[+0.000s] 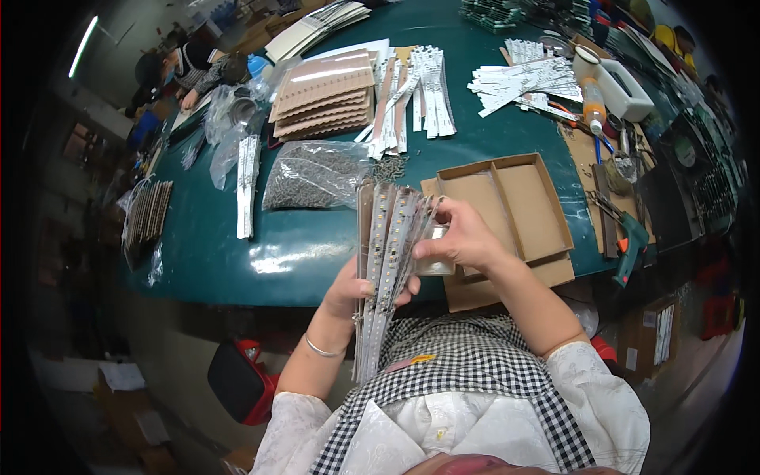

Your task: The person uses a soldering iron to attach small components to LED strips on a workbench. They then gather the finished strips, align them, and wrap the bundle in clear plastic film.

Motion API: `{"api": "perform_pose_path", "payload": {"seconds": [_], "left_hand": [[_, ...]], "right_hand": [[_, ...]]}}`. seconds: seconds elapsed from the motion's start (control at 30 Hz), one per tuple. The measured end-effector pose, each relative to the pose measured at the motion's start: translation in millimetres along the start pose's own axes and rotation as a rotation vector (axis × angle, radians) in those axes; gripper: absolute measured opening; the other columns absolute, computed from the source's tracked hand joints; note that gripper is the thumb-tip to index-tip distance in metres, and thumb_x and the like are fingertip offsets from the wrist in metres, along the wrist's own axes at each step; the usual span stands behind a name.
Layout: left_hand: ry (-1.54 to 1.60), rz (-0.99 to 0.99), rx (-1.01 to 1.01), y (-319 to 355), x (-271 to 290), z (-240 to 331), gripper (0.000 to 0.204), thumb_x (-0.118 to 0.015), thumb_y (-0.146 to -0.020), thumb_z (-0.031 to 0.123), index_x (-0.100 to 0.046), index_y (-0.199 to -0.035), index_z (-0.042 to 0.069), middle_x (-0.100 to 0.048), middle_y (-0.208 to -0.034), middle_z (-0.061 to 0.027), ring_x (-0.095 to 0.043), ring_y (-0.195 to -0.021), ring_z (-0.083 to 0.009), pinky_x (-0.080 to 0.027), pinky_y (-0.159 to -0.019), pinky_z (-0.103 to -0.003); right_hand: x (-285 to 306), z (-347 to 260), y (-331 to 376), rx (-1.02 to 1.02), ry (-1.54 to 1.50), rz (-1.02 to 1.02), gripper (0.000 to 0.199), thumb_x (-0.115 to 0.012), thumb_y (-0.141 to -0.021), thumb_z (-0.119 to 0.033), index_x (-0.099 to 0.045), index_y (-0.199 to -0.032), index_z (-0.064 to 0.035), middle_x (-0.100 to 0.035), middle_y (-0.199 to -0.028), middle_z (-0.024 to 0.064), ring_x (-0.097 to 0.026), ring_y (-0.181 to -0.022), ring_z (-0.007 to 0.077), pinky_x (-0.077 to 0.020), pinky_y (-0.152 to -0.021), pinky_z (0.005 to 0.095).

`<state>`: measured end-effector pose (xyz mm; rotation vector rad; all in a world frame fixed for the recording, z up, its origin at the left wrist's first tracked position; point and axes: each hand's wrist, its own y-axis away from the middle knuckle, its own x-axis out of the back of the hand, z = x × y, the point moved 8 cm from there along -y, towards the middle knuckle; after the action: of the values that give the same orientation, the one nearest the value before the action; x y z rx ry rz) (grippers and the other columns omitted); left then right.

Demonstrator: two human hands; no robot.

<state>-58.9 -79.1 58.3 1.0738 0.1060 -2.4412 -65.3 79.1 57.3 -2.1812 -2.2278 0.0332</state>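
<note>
A fanned bundle of long, narrow LED strips (384,257) stands tilted in front of my body, over the table's near edge. My left hand (342,293) is closed around its lower middle, thumb across the front and fingertips showing at the right side. With thumb and fingers, my right hand (469,237) pinches the strips at the upper right edge of the bundle. Behind that hand, a pale shiny object (437,263) is partly hidden. Small screws (389,167) lie loose just beyond the bundle's top, beside a clear bag of screws (309,180).
An open cardboard box (546,207) with a divider sits right. Stacked brown boards (321,99) and white strips (431,87) lie beyond; more strips (247,186) lie left. A green glue gun (631,247) hangs over the right edge. Another person (194,71) works far left.
</note>
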Motion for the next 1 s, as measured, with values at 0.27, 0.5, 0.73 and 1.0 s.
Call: {"api": "perform_pose_path", "payload": {"seconds": [0.27,0.5,0.73,1.0], "left_hand": [[-0.007,0.248,0.141,0,11,-28,0.086,-0.080,-0.074,0.036,-0.041,-0.141,-0.002,-0.058,-0.126,-0.0183,-0.063,-0.111,-0.0260,-0.055,-0.089,-0.036],[-0.554,0.608,-0.166,14,35,-21,0.049,-0.068,-0.084,0.003,-0.052,-0.130,0.000,-0.063,-0.118,-0.0069,-0.062,-0.106,-0.0173,-0.050,-0.094,-0.033],[-0.386,0.562,-0.252,17,57,-2,0.036,-0.073,-0.090,0.015,-0.059,-0.120,0.000,-0.068,-0.112,-0.0064,-0.064,-0.098,-0.0141,-0.052,-0.088,-0.032],[-0.294,0.285,0.032,18,15,0,0.075,-0.088,-0.071,0.040,-0.057,-0.124,-0.002,-0.069,-0.110,-0.0066,-0.065,-0.094,-0.0139,-0.054,-0.082,-0.030]], "right_hand": [[7,25,6,-0.184,-0.496,0.021,0.055,-0.092,-0.063,-0.009,-0.066,-0.110,0.0000,-0.069,-0.106,0.0058,-0.064,-0.093,0.0117,-0.0520,-0.079,0.0282],[9,-10,9,0.030,0.478,0.189,0.084,-0.092,-0.064,-0.027,-0.054,-0.134,-0.0018,-0.061,-0.091,0.0056,-0.060,-0.079,0.0160,-0.0482,-0.078,0.0337],[2,-25,23,0.165,0.377,0.053,0.104,-0.094,-0.051,-0.045,-0.049,-0.138,-0.0085,-0.061,-0.097,0.0101,-0.057,-0.086,0.0241,-0.0408,-0.089,0.0370],[35,-43,38,0.145,0.343,-0.222,0.069,-0.093,-0.054,-0.044,-0.066,-0.108,-0.0117,-0.056,-0.093,0.0022,-0.050,-0.090,0.0210,-0.0415,-0.087,0.0352]]}}
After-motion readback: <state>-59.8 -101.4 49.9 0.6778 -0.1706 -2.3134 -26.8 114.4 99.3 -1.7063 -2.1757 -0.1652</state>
